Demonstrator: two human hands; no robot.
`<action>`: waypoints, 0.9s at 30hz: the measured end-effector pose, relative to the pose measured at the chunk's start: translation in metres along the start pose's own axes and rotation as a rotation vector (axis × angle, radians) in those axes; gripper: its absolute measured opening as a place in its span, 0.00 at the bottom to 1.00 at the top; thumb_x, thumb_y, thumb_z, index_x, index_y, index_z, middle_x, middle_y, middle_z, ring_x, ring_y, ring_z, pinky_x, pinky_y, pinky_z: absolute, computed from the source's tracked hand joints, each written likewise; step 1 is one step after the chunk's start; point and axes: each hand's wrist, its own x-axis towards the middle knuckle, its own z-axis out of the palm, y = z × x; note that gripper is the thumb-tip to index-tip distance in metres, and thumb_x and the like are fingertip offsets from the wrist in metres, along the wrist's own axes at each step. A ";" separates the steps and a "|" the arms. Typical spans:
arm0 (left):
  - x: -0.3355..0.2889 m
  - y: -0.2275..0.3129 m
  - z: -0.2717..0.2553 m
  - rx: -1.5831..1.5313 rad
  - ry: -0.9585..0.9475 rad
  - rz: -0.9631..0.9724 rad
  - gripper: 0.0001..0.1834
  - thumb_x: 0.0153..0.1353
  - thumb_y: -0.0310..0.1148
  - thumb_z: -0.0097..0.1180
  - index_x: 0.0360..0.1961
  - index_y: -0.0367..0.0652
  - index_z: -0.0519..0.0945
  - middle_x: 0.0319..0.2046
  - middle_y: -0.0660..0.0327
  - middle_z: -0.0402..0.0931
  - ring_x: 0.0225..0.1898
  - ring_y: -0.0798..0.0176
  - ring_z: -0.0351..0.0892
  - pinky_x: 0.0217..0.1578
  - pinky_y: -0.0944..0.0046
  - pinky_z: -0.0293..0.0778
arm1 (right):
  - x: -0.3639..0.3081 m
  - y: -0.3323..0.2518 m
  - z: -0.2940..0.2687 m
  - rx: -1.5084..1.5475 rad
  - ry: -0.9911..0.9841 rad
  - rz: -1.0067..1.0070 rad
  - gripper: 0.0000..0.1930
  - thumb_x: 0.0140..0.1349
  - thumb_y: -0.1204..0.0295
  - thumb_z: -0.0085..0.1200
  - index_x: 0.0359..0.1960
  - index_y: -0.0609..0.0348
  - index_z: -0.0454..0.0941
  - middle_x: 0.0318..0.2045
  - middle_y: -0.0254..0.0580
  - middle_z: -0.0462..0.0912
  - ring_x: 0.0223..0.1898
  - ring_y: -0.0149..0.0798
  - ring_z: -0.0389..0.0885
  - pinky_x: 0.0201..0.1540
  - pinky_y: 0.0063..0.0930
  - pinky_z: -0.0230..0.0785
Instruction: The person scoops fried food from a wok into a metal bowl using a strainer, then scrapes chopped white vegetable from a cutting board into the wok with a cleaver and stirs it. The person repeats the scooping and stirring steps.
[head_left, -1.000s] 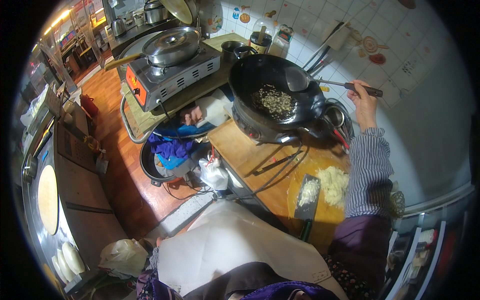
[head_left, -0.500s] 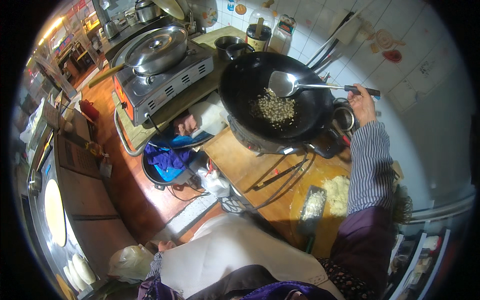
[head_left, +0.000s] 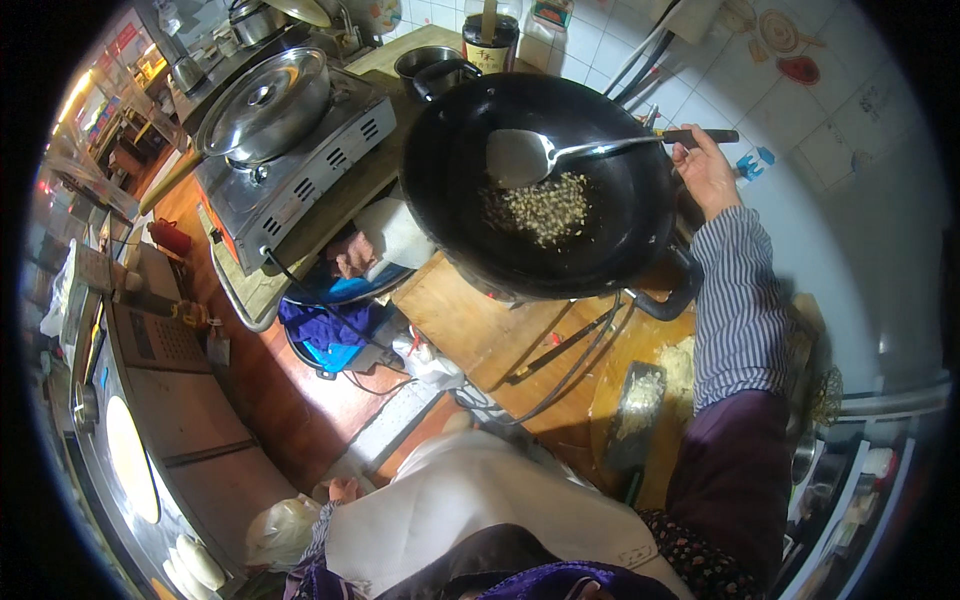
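While right hand (head_left: pixel 706 170) fingers grip spatula (head_left: pixel 560 155) | over wok (head_left: pixel 545 185); left hand hidden

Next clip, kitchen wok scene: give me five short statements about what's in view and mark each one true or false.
1. The right hand holds the handle of a metal spatula. True.
2. The black wok is empty. False: a small heap of pale chopped bits lies in it.
3. A pot with a metal lid sits on the burner to the wok's left. True.
4. The cleaver is held in the left hand. False: it lies on the round chopping board; no left hand shows.
5. The spatula blade rests on the chopping board. False: it is over the wok.
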 end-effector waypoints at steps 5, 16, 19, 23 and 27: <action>0.011 0.010 -0.003 0.001 -0.160 -0.001 0.10 0.53 0.29 0.49 0.17 0.37 0.72 0.13 0.57 0.71 0.12 0.65 0.69 0.13 0.65 0.64 | 0.000 0.004 0.002 0.027 0.011 -0.017 0.16 0.58 0.71 0.54 0.45 0.65 0.68 0.39 0.46 0.74 0.34 0.34 0.74 0.38 0.23 0.71; -0.005 0.091 -0.005 -0.272 -0.297 0.081 0.04 0.55 0.25 0.47 0.31 0.37 0.72 0.20 0.55 0.72 0.17 0.64 0.72 0.14 0.67 0.66 | -0.011 0.011 0.001 0.045 0.016 -0.006 0.13 0.57 0.73 0.55 0.40 0.65 0.68 0.39 0.46 0.72 0.43 0.39 0.73 0.48 0.27 0.70; -0.027 0.142 0.003 -0.261 -0.224 0.074 0.10 0.56 0.25 0.50 0.40 0.37 0.70 0.29 0.54 0.74 0.26 0.63 0.75 0.23 0.67 0.72 | -0.025 0.009 0.002 0.034 0.016 0.011 0.14 0.58 0.72 0.54 0.42 0.66 0.68 0.41 0.48 0.73 0.46 0.39 0.73 0.51 0.29 0.68; -0.068 0.215 0.013 -0.210 -0.419 0.366 0.13 0.58 0.29 0.53 0.43 0.37 0.69 0.35 0.56 0.75 0.33 0.63 0.77 0.33 0.67 0.74 | -0.079 0.003 -0.009 -0.074 0.052 -0.094 0.15 0.61 0.71 0.49 0.46 0.66 0.69 0.42 0.47 0.75 0.44 0.37 0.74 0.50 0.28 0.68; -0.104 0.277 0.034 -0.194 -0.694 0.580 0.12 0.59 0.27 0.52 0.44 0.38 0.69 0.37 0.58 0.74 0.37 0.64 0.76 0.37 0.67 0.73 | -0.191 0.006 -0.055 -0.470 -0.071 -0.117 0.15 0.60 0.70 0.50 0.46 0.64 0.70 0.38 0.45 0.77 0.37 0.33 0.77 0.43 0.28 0.72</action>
